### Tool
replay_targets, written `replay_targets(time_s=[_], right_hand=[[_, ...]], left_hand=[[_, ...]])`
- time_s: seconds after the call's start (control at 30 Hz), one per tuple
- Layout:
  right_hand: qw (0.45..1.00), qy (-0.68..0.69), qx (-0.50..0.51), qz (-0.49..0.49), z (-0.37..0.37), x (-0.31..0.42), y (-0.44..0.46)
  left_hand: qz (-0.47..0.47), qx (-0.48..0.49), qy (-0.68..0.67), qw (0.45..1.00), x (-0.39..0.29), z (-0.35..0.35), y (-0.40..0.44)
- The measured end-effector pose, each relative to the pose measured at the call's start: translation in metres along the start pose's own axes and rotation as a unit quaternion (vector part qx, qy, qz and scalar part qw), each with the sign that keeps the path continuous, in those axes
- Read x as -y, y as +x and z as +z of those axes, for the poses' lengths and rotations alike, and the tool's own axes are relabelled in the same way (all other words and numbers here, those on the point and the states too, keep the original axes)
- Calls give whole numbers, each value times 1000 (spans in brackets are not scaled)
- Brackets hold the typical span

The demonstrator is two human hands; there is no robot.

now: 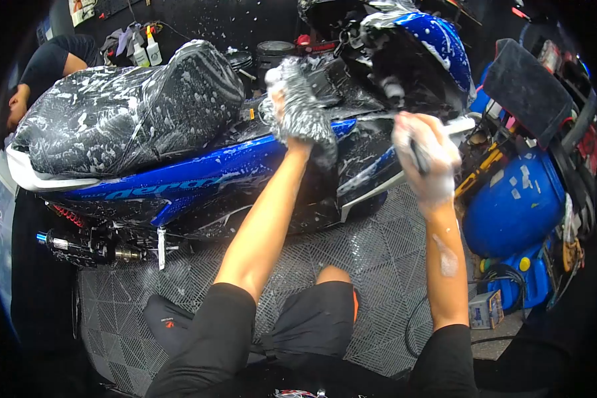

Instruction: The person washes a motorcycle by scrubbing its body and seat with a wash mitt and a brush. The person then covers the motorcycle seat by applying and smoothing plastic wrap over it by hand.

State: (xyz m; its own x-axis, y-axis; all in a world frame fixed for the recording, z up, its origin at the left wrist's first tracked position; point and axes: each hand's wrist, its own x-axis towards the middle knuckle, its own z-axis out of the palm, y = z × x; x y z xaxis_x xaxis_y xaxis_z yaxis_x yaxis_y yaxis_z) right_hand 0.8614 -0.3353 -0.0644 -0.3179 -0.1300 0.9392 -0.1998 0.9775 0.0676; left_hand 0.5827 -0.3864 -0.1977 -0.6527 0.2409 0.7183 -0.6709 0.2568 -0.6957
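A foam-covered blue and black scooter (235, 159) stands across the view, with its soapy black seat (132, 109) to the left. My left hand (278, 105) is closed on a shaggy grey wash mitt (305, 119), which hides most of the fingers. The mitt lies against the scooter's middle, in front of the seat. Suds coat my right hand (428, 156), whose fingers wrap round a slim, dark-handled brush (419, 158). That hand is beside the scooter's front section, near the blue front panel (438, 43). Foam blurs the far end of the brush.
Spray bottles (153, 50) stand behind the seat. Another person's hand (18, 106) is at far left. To the right are a blue drum (517, 205), a dark cloth (527, 89), a small box (485, 310) and a hose (411, 325) on the grey tiled floor (371, 265).
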Motion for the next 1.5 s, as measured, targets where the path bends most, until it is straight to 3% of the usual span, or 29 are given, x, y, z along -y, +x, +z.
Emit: replay_targets(time_s=[0.03,0.07,0.1,0.13,0.2,0.27,0.3,0.37,0.4,0.47,0.53,0.6,0.67,0.73,0.77,0.8,0.83,0.9,1.0,1.07,1.13,1.2,1.27,1.33,1.37,1.43,1.5], right_hand=[[994,-41,84,54,10,5,-1],[984,-73,123,106,22,4,-2],[979,-95,135,121,31,3,2],[973,-117,145,134,42,1,8],[972,-114,151,142,64,3,24],[988,-33,136,65,94,-18,24],[978,3,165,131,97,-27,28],[944,60,175,272,84,-26,41],[952,59,109,279,81,-35,41],[960,-116,142,212,71,-20,52],[977,-40,192,84,69,-11,38],[950,-34,224,213,54,-14,35],[926,-156,213,268,32,-16,43],[949,-201,210,122,33,-17,34],[953,-155,245,90,35,-14,28],[952,-105,280,59,38,-8,23],[929,-18,324,177,29,12,37],[942,-174,246,148,26,-13,37],[939,-172,269,125,19,-12,46],[944,-63,270,179,5,6,36],[951,-6,199,235,-16,27,20],[977,-50,40,204,-30,44,-11],[949,-30,-69,307,-44,64,-46],[927,-148,-85,334,-55,71,-91],[920,-108,-118,357,-56,75,-119],[879,-50,-167,444,-47,90,-162],[829,-4,-197,524,-32,113,-190]], left_hand=[[-33,-11,-410,912,-18,5,1],[-3,-29,-715,698,-4,10,-14],[22,-44,-921,387,12,14,-23],[20,-51,-885,462,40,10,-18],[71,5,-911,406,58,18,-9],[140,27,-922,360,30,36,11],[151,24,-889,431,14,48,22],[188,169,-859,446,-4,74,45],[185,212,-852,442,-17,83,50],[177,183,-847,466,-19,87,55],[172,177,-851,464,-5,86,49],[150,162,-875,431,8,89,35],[118,107,-886,435,18,89,12],[107,38,-890,443,37,92,-11],[54,-4,-894,445,29,85,-24],[8,-74,-910,407,13,78,-37],[-3,-122,-911,395,19,74,-48],[-28,-196,-910,364,26,60,-74],[25,-205,-918,338,-1,23,-116],[127,-207,-832,499,-15,1,-157],[366,-3,-845,389,-34,-7,-196],[134,-15,-988,74,-119,-71,-273],[96,152,-982,-59,-126,-85,-277],[53,309,-930,-193,-131,-96,-281],[29,384,-887,-257,-134,-98,-288],[-27,367,-844,-391,-121,-83,-289],[-25,418,-801,-429,-83,-53,-264]])
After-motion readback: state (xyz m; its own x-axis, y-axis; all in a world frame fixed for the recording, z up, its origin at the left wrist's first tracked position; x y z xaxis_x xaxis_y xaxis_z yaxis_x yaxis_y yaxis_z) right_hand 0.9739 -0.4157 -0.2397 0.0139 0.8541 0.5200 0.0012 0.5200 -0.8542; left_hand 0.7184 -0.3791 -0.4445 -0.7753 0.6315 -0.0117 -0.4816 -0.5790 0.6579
